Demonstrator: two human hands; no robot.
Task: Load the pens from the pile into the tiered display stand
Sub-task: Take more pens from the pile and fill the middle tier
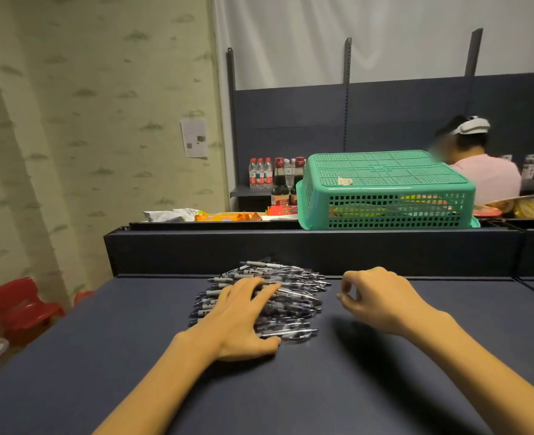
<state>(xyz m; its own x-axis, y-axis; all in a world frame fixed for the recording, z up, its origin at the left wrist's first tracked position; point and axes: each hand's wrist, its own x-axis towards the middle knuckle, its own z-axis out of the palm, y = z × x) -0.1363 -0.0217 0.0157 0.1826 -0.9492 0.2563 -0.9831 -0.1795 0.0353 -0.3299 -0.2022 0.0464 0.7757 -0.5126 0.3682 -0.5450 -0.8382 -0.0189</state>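
A pile of clear pens with grey grips (pixel 294 284) lies on the dark blue table (pixel 102 356), close to its raised back wall. My left hand (pixel 243 318) lies flat on the pile's left part, fingers stretched over the pens. To the right of the pile hovers my right hand (pixel 375 296), just above the table, its fingers loosely curled and nothing visible in them. No tiered display stand is in view.
A dark blue raised ledge (pixel 291 246) borders the table's far side. Behind it stand an upturned green plastic basket (pixel 385 189), bottles (pixel 278 177) and snack packets (pixel 225 216). A person in a pink shirt (pixel 485 174) sits at the back right. Red stools (pixel 21 306) stand at the left.
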